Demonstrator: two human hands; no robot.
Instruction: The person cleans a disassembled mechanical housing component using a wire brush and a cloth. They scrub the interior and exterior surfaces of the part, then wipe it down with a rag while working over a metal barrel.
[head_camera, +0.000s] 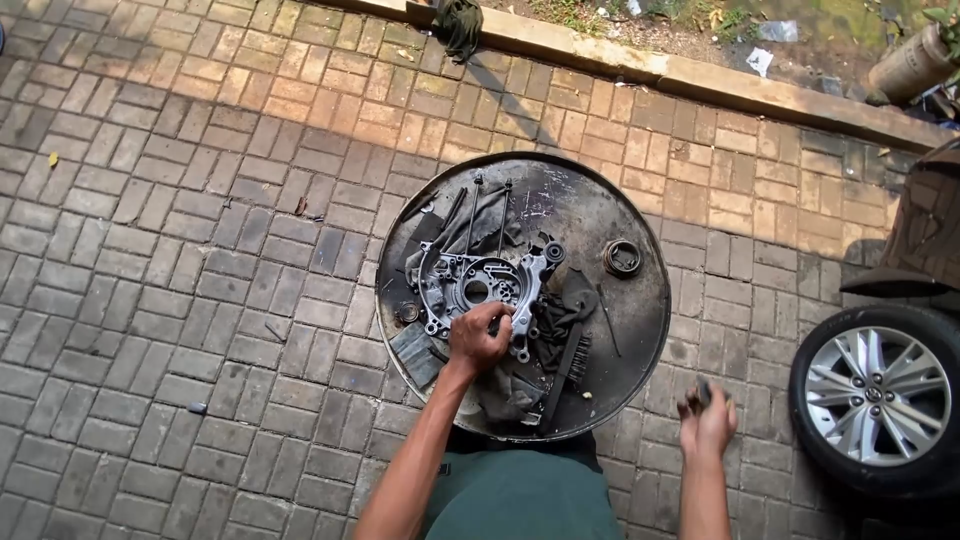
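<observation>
A round, dirty metal drum top (640, 260) served as the worktop, standing on a brick floor (180, 230). In the middle of it lay a silver engine cover (480, 280), a flat metal part with holes and a big round opening. It rested on a grey rag (470, 225).

The left hand (478, 337) was at about 6 o'clock on the engine cover. Its fingers were curled tight on the lower edge of the part, so this grip was grasping the cover.

The right hand (707, 420) was off the worktop, at about 4 o'clock from it, over the bricks. Its fingers were bent around something small and dark, but the hand was blurry, so I cannot tell if that grip was clenched.

A small metal ring (622, 258) sat at 3 o'clock from the cover. A black brush (566, 370) lay at about 5 o'clock. Thin metal rods (488, 205) lay at 12 o'clock. A car wheel (880, 395) stood far off at the right.
</observation>
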